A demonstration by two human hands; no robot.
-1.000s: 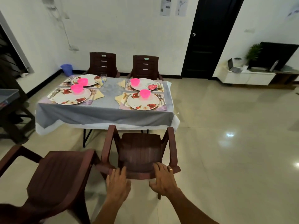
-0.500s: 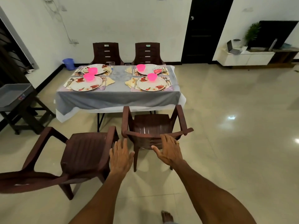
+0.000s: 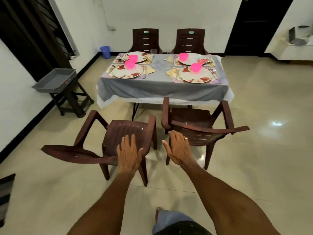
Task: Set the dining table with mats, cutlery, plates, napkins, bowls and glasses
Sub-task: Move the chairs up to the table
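Both hands have let go of the lower-right chair (image 3: 199, 126) and drawn back; left hand (image 3: 129, 152) and right hand (image 3: 177, 148) hover, fingers straight, holding nothing. The dining table (image 3: 162, 87), upper centre, looks fully set.

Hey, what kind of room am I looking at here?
Most likely a home dining room: a table under a grey tablecloth laid with floral plates and pink bowls, with brown plastic armchairs around it on a tiled floor.

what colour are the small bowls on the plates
Bright pink bowls; seen in the head view.
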